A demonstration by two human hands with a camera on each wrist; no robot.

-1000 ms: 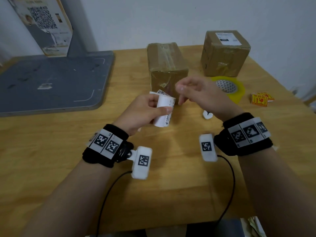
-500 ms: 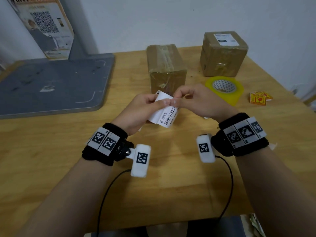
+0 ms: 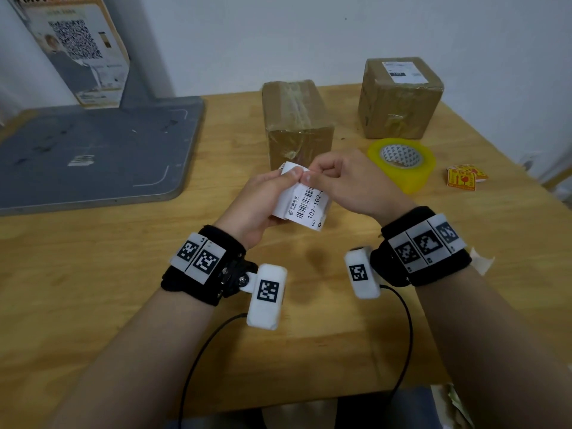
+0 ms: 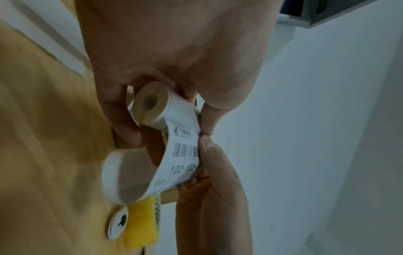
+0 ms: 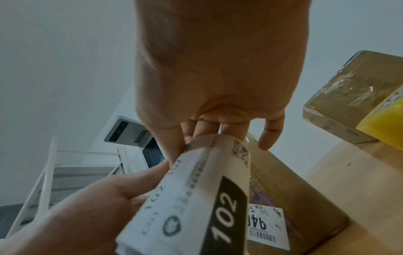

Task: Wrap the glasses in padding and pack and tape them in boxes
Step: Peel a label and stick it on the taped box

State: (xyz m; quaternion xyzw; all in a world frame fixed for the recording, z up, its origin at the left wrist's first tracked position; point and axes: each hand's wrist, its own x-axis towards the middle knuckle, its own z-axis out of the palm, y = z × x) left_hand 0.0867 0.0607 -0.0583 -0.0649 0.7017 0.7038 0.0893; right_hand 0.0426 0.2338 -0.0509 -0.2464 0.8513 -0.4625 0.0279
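Note:
My left hand point(image 3: 263, 199) grips a small roll of white shipping labels point(image 3: 305, 201) above the middle of the wooden table point(image 3: 93, 289). The roll's cardboard core point(image 4: 150, 101) shows in the left wrist view, with a printed label strip point(image 4: 185, 155) curling off it. My right hand point(image 3: 343, 181) pinches the strip's upper edge by thumb and forefinger. Behind the hands stands a taped brown box point(image 3: 295, 119). A second taped box point(image 3: 399, 97) with a label on top sits at the back right. No glasses are visible.
A yellow roll of packing tape point(image 3: 402, 162) lies right of my hands, with red-and-yellow stickers point(image 3: 464, 178) beyond it. A grey flat platform point(image 3: 93, 150) covers the table's left back. A small white round thing point(image 4: 117, 224) lies by the tape.
My right hand came in and pinched the label's edge. The strip now hangs longer off the roll, with its barcode and numbers showing.

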